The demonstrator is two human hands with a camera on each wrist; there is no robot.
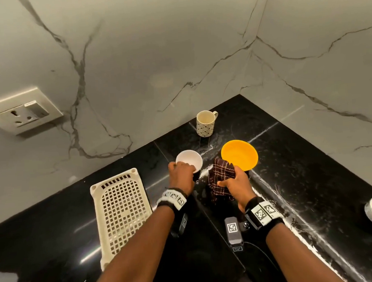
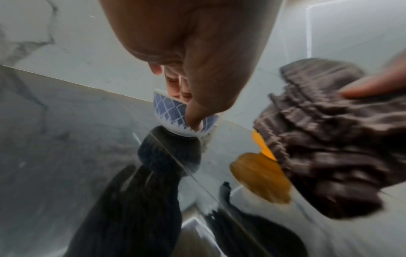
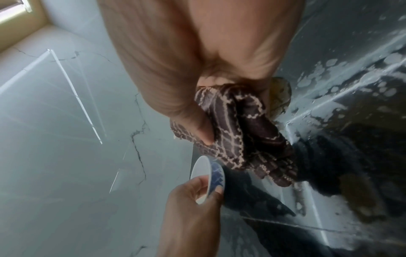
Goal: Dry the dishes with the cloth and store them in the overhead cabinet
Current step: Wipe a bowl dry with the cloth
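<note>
The small bowl sits upright on the black worktop, its white mouth open upward, and my left hand pinches its near rim, thumb outside on the blue pattern, fingertips inside. Just right of it, my right hand has its grip clamped on the bunched checked cloth, which hangs close beside the bowl, apart from it. So the cloth must travel left into the bowl's mouth, I judge. Beyond the cloth lies the yellow plate; farther back stands a patterned mug; a cream rack lies to the left.
</note>
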